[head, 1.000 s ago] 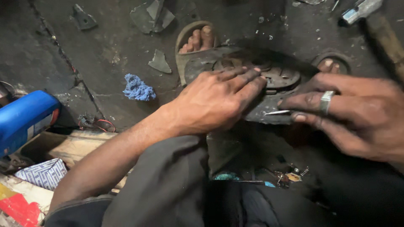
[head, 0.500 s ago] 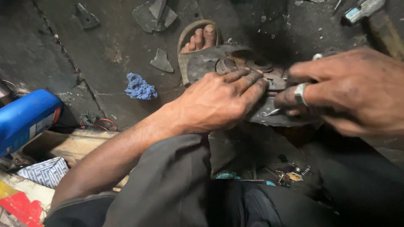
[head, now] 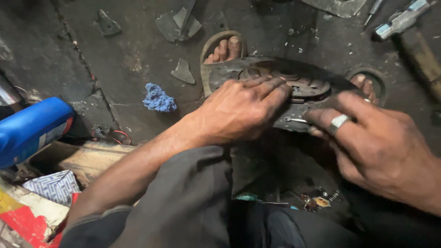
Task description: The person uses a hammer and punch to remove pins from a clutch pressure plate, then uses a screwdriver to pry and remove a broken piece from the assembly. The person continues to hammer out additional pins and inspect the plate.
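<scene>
Clutch plate (head: pixel 294 89), round and greasy, lies on the floor under my left hand (head: pixel 239 112), pressed flat and open. My right hand (head: pixel 367 138) pinches a small metal pin (head: pixel 294 120) at its near rim. I judge seating comes next, needing steady aim.

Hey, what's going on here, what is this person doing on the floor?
A person sits on a dark, grimy floor with a round, greasy metal disc plate braced between their sandalled feet. The left hand lies flat on the plate, pressing it down. The right hand, which wears a silver ring, pinches a small metal pin at the plate's near edge. A crumpled blue rag, a blue plastic can and a wooden-handled hammer lie around them.
</scene>
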